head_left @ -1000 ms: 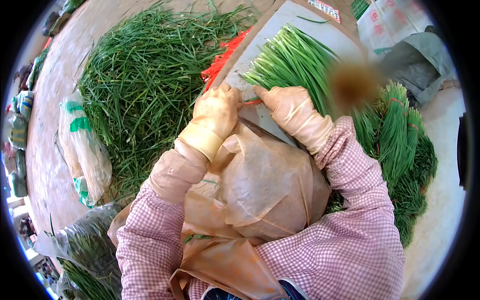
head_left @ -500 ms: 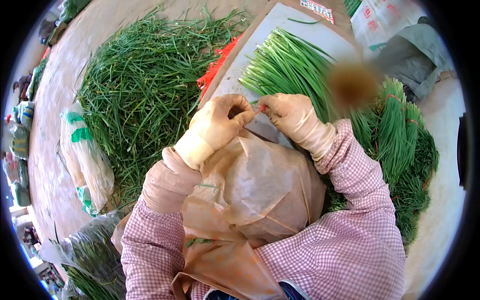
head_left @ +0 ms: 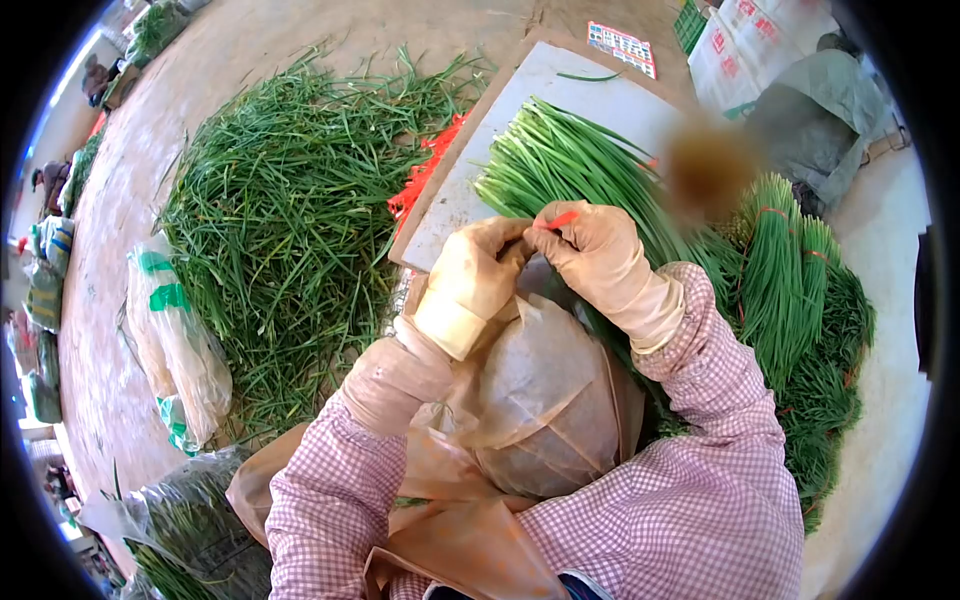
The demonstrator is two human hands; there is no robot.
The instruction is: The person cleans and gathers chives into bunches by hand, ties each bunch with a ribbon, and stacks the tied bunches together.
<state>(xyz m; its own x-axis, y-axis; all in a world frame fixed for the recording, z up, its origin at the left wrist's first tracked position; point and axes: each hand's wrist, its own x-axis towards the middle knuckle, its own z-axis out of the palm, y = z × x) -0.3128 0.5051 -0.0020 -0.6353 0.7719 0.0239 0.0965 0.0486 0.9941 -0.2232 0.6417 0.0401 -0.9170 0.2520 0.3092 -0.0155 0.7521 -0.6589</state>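
Note:
A short red tie strip (head_left: pixel 562 220) sticks out of the gloved fingers of my right hand (head_left: pixel 600 258), which pinch it. My left hand (head_left: pixel 468 280), gloved too, has its fingers bent together, and the tips meet those of the right hand; what they hold, if anything, is hidden. Just beyond both hands a loose bundle of green garlic chives (head_left: pixel 565 160) lies on a pale board (head_left: pixel 455 210), its light cut ends toward the left. Below the hands a brownish plastic apron (head_left: pixel 545 400) covers my knee.
Left of the board spreads a heap of loose green leaves (head_left: pixel 290 190). More red strips (head_left: pixel 428 165) lie along the board's edge. Tied chive bunches (head_left: pixel 775 270) are stacked at the right. Rolled plastic bags (head_left: pixel 175 340) lie far left, and white boxes (head_left: pixel 725 60) stand at the back right.
Both hands have come closer together, the left one moving right. The red strip now shows above the right fingers instead of between the hands. The camera view has shifted slightly.

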